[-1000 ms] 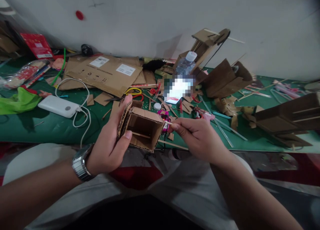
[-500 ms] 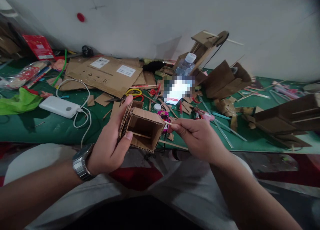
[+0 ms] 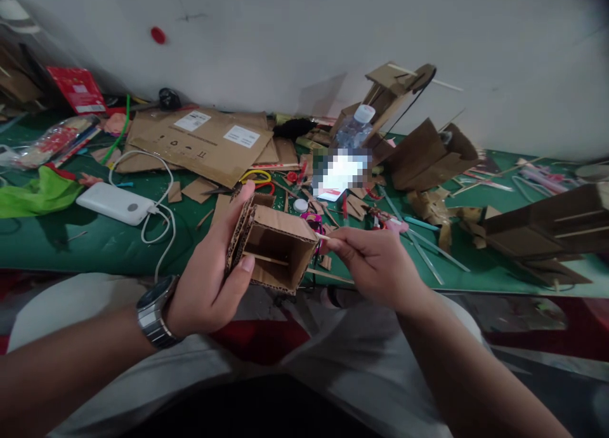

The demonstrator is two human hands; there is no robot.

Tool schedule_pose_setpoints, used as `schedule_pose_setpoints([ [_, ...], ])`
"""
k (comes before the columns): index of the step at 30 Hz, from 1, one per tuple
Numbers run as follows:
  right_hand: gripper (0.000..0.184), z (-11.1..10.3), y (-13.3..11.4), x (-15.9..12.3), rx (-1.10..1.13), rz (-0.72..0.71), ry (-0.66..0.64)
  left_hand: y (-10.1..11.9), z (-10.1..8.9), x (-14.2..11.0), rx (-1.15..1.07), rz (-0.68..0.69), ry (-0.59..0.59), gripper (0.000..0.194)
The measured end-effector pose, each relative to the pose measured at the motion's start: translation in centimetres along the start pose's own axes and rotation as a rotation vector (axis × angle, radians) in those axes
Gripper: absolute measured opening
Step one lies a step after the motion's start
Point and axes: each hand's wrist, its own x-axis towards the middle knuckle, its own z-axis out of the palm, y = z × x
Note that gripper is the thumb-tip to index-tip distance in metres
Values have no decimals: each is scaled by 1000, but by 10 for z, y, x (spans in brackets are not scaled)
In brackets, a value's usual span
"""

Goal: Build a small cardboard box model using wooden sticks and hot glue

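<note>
Cardboard box sits clamped in the left grip, beside the right grip pinching a thin stick.

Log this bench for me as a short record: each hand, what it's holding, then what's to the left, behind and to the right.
Left hand: grips the cardboard box, open end facing the wearer
Right hand: pinches a thin stick
Stick's far end: at the box's right edge; insertion unclear
Left: white device with cable
Behind: flattened carton, clear bottle
Right: brown cardboard structures
Surface: green tabletop, scattered scraps
Pixelated: bright patch before the bottle
</note>
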Motion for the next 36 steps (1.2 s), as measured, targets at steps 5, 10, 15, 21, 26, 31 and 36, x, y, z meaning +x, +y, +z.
schedule_pose_setpoints([
  [5,46,-1,-4,4,146,94,-109,0,0,0,1,11,-14,80],
  [10,32,7,1,1,-49,-60,52,-2,1,-1,-30,-17,-4,77],
  [15,40,2,-4,2,66,51,-38,0,1,-1,-28,-18,-4,78],
  [21,47,2,-6,1,101,139,-94,0,1,0,-21,-6,-11,81],
  [26,44,6,-4,-2,-2,89,-33,0,1,0,-31,-16,-1,80],
  [31,42,7,-5,-1,95,121,-60,0,0,0,-45,-39,-4,79],
  [36,43,8,-4,-1,105,157,-71,-1,0,1,-49,-53,3,75],
])
